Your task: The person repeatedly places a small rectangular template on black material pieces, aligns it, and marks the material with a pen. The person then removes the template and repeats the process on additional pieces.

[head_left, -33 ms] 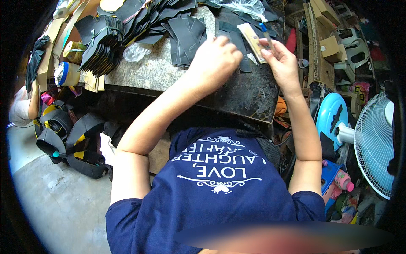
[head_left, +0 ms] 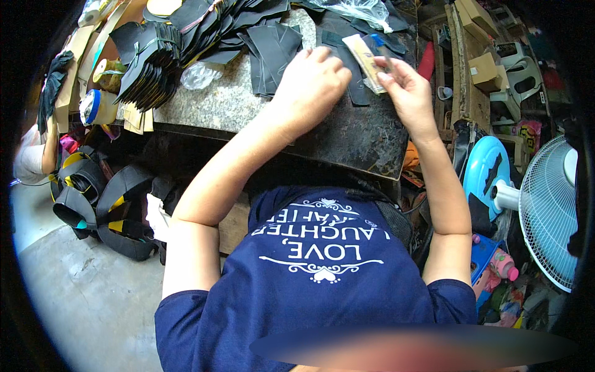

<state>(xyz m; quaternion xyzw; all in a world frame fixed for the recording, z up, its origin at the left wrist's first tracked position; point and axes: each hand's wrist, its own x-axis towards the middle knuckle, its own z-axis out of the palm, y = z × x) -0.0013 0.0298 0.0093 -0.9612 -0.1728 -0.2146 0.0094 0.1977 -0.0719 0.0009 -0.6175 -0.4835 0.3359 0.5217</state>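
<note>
My left hand (head_left: 315,88) is over the worktable, back of the hand up and fingers curled under. Its fingertips are hidden, so I cannot make out what is in them. To its right, my right hand (head_left: 409,96) pinches a pen (head_left: 377,41) with a blue end pointing away from me. A narrow cream strip (head_left: 359,57) slants along the fingers of that hand, its near end by the thumb. Flat black cut pieces (head_left: 268,59) lie just beyond my left hand, some with pale lines. Another dark strip (head_left: 357,93) lies between the hands.
A tied stack of black pieces (head_left: 149,68) and a blue-rimmed tub (head_left: 98,108) stand at the table's left. Clear plastic (head_left: 362,12) lies at the far side. On the right is a fan (head_left: 550,214); black-and-yellow sewn pieces (head_left: 105,208) sit at lower left.
Both hands have shifted slightly to the left. The pen and the cream strip have moved left along with my right hand.
</note>
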